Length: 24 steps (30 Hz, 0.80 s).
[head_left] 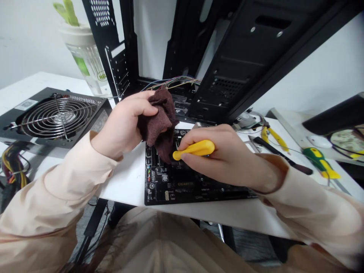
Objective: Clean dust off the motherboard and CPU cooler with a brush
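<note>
My left hand (125,125) grips a crumpled brown cloth (159,121), pressing it down onto the upper part of a black Gigabyte ATX motherboard (182,185). My right hand (224,159) pinches a yellow-handled tool (196,149) just right of the cloth, above the board. The tool's tip is hidden by the cloth and my fingers. The motherboard lies flat on a white table (127,182), and my hands cover much of its upper half.
A power supply unit (54,115) with a wire fan guard sits to the left, above its cable bundle (14,167). A black computer case (227,76) with coloured wires stands behind the board. Yellow-handled pliers (273,138) and a green-and-yellow screwdriver (320,161) lie to the right.
</note>
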Each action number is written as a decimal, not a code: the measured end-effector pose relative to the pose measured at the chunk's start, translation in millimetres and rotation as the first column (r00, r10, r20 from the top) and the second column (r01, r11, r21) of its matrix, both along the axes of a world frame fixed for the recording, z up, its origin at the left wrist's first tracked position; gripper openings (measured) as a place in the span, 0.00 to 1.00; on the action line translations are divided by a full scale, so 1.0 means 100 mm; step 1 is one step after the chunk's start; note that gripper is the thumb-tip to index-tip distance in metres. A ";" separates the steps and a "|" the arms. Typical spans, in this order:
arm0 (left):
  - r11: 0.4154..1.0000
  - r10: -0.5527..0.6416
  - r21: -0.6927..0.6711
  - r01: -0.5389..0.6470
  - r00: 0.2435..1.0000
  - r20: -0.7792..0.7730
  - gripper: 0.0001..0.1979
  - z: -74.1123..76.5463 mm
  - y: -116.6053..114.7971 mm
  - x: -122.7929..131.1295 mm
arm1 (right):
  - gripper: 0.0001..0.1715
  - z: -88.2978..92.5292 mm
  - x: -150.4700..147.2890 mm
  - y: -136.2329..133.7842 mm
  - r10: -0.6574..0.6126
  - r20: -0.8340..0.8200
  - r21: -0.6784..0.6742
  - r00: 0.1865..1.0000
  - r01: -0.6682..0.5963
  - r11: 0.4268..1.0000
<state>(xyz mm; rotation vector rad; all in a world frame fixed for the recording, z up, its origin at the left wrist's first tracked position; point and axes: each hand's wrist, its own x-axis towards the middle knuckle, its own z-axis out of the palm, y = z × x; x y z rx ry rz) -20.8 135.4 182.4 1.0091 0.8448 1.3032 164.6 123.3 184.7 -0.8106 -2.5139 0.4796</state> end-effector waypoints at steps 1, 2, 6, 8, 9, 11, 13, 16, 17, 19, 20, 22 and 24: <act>1.000 -0.005 0.009 0.005 1.000 0.000 0.13 0.00 0.00 0.00 | 0.05 -0.01 0.00 0.00 -0.002 -0.008 0.008 1.000 0.002 1.000; 1.000 -0.011 0.020 0.011 1.000 0.003 0.12 -0.01 0.00 -0.01 | 0.05 -0.02 0.00 0.01 -0.008 -0.016 0.011 1.000 0.009 1.000; 0.997 -0.062 0.046 0.061 0.998 0.028 0.12 0.00 -0.01 -0.03 | 0.04 -0.06 -0.01 0.04 -0.048 -0.035 0.011 0.998 0.049 0.999; 0.993 -0.095 0.071 0.093 0.995 0.027 0.11 0.00 -0.02 -0.04 | 0.04 -0.06 0.00 0.05 -0.037 -0.040 0.017 0.999 0.038 0.999; 0.991 -0.106 0.085 0.104 0.994 0.019 0.11 0.00 -0.02 -0.04 | 0.04 -0.05 0.00 0.04 -0.024 -0.041 0.022 0.999 0.025 0.999; 0.989 -0.110 0.097 0.110 0.994 0.000 0.12 0.00 -0.02 -0.04 | 0.05 -0.03 0.01 0.03 0.002 -0.042 0.028 0.999 -0.001 1.000; 0.989 -0.119 0.088 0.119 0.993 -0.003 0.12 0.01 -0.04 -0.05 | 0.05 -0.01 0.01 0.01 0.017 -0.049 0.031 0.999 -0.016 0.999; 0.974 -0.212 0.085 0.210 0.977 0.008 0.11 0.03 -0.07 -0.06 | 0.06 0.01 0.01 0.00 0.015 -0.075 0.017 0.997 -0.014 1.000; 0.963 -0.255 0.094 0.253 0.967 0.010 0.10 0.04 -0.09 -0.07 | 0.06 0.01 0.01 0.00 0.007 -0.086 0.003 0.996 -0.007 1.000; 0.947 -0.306 0.105 0.303 0.952 0.007 0.09 0.06 -0.13 -0.08 | 0.06 0.01 0.01 0.00 -0.022 -0.109 -0.042 0.994 0.018 0.999; 0.947 -0.304 0.112 0.301 0.953 0.006 0.10 0.06 -0.14 -0.08 | 0.06 0.01 0.02 0.01 -0.037 -0.129 -0.064 0.991 0.029 0.998; 0.956 -0.266 0.130 0.263 0.964 0.004 0.11 0.07 -0.16 -0.08 | 0.06 0.02 0.03 0.02 -0.071 -0.162 -0.102 0.984 0.055 0.993; 0.958 -0.238 0.166 0.233 0.971 0.012 0.11 0.07 -0.18 -0.09 | 0.06 0.03 0.04 0.02 -0.101 -0.178 -0.133 0.979 0.078 0.988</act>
